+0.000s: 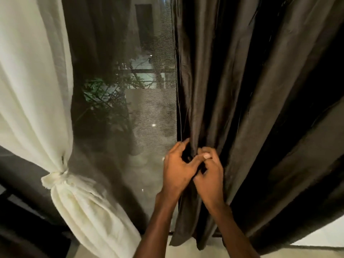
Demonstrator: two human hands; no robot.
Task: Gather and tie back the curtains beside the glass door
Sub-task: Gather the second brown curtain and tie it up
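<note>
A dark brown curtain [242, 90] hangs in folds over the right side of the glass door [130, 108]. My left hand [176, 168] grips its inner edge at about waist height, fingers curled round the fabric. Touching it on the right, my right hand [210, 170] pinches a fold of the same curtain. On the left, a white curtain [33, 90] is gathered and knotted with a white tie [55, 178], its lower part bunched below the knot.
Through the mesh-covered glass I see a dark yard with a leafy plant [104, 97]. The curtain's hem [186, 237] hangs just above the pale floor [162, 248]. A dark shape [22, 211] fills the lower left.
</note>
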